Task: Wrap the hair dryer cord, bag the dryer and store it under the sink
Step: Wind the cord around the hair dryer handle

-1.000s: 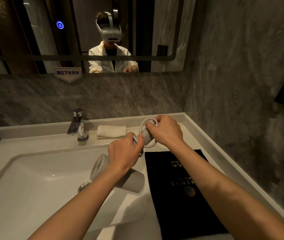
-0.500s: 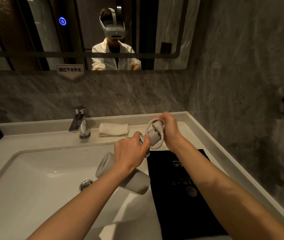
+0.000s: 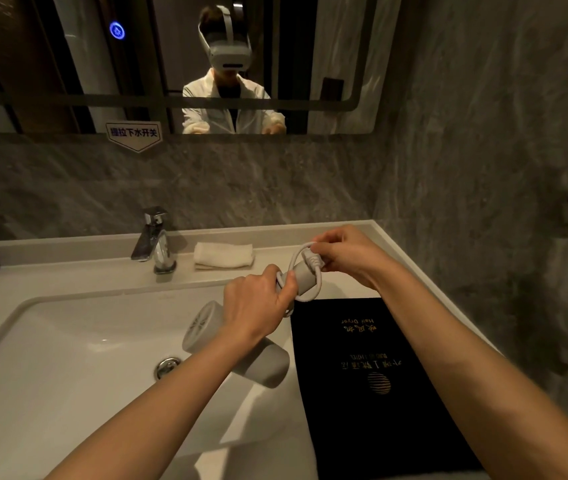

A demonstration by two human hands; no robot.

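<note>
The left hand [image 3: 258, 303] is clenched on the handle of the grey hair dryer [image 3: 237, 344], its barrel hanging below the wrist over the sink [image 3: 50, 358]. Just right, the right hand [image 3: 348, 254] pinches the white cord [image 3: 305, 271] — looped round the handle's end — with the black bag [image 3: 372, 393] flat below it.

1. The room is dim and warm-toned; the stone walls [image 3: 483, 140] fall into murk.
2. Light comes from above, brightening the white basin [image 3: 68, 358] and casting soft forearm shadows across it.
3. A blue indicator [image 3: 117, 30] glows on the mirror [image 3: 338, 46].
4. Wide-angle distortion bows the bench [image 3: 389, 237] edges; the detail is soft and slightly smeared.
</note>
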